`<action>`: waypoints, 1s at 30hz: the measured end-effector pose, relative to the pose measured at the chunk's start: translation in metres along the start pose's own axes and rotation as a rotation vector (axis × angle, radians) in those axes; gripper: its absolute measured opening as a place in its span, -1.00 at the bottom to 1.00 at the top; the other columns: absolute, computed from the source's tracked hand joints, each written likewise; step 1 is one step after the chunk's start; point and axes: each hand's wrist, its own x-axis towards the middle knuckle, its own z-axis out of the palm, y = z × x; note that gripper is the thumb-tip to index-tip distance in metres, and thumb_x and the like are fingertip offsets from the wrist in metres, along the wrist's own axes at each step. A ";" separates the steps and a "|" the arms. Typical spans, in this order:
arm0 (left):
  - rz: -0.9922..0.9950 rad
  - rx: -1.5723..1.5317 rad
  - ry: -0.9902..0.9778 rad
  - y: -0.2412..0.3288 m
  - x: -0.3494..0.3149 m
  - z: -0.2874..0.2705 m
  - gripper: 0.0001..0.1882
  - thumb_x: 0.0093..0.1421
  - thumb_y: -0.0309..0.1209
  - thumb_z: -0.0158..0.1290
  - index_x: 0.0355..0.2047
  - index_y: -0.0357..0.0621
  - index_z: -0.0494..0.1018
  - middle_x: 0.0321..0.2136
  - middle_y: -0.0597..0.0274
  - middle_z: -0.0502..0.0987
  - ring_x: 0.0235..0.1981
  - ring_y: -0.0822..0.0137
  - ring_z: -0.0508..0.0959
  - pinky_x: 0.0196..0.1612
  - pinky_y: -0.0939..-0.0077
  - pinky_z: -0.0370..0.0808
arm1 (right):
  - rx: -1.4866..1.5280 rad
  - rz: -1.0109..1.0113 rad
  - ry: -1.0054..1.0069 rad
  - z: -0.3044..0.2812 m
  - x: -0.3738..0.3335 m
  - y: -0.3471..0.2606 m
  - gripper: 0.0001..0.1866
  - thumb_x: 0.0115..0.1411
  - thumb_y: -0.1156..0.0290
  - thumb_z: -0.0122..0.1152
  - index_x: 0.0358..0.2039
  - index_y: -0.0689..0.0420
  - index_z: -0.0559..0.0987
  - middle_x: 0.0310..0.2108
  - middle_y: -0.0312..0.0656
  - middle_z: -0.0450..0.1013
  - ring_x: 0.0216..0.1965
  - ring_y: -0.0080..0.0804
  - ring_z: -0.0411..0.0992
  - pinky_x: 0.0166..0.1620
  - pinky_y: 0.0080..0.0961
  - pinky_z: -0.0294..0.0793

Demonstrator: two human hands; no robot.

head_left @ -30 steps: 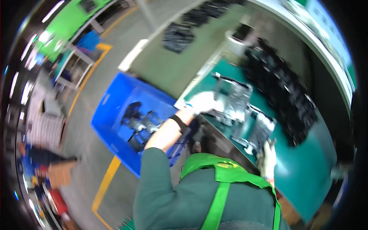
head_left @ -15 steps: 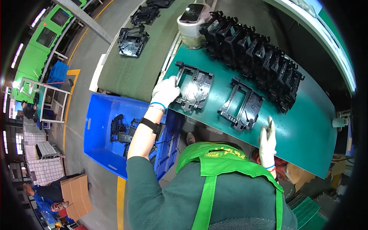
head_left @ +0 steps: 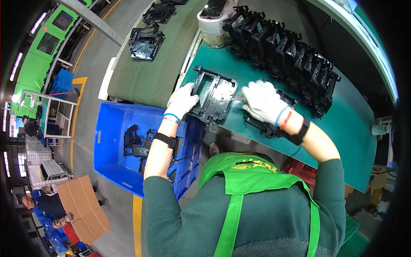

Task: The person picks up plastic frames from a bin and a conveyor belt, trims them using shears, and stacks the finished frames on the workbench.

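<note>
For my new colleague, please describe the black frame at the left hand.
On the green table, at the end beside the belt, a black frame lies flat. The left hand touches its left side; the right hand partly covers its neighbour.

The bright, sharp centre gives way to curved, black edges.

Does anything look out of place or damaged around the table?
The phone does: it lies on top of a white tub beside the green belt, an odd perch that might let it slip. I see no plain damage on the black frame at the left hand, though fine cracks could go unseen.
</note>
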 end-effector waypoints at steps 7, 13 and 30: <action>-0.062 -0.204 -0.045 0.002 -0.006 -0.005 -0.36 0.12 -0.26 0.18 0.20 -0.31 0.44 0.01 -0.15 0.63 0.07 0.00 0.61 0.16 0.30 0.48 | -0.112 -0.115 -0.329 0.015 0.051 0.000 -0.67 0.12 0.20 0.35 -0.18 0.11 0.59 -0.23 -0.07 0.54 -0.16 -0.09 0.54 -0.14 -0.19 0.48; -0.010 -0.312 -0.026 -0.013 0.001 0.006 -0.44 0.13 -0.32 0.19 0.12 -0.36 0.47 -0.17 -0.03 0.64 -0.18 0.18 0.64 -0.04 0.39 0.54 | -0.076 -0.105 -0.466 0.021 0.060 0.005 -0.66 0.16 0.20 0.33 -0.13 0.12 0.58 -0.24 0.03 0.55 -0.19 -0.02 0.57 -0.15 -0.13 0.53; 0.015 -0.617 -0.083 0.039 -0.021 -0.045 -0.42 0.19 -0.35 0.06 0.22 -0.31 0.34 -0.52 0.08 0.54 -0.48 0.13 0.56 -0.34 0.28 0.51 | 0.133 0.185 0.102 -0.043 0.078 -0.011 -0.62 0.22 0.12 0.31 -0.12 0.12 0.51 -0.26 0.00 0.44 -0.21 0.01 0.47 -0.15 -0.11 0.47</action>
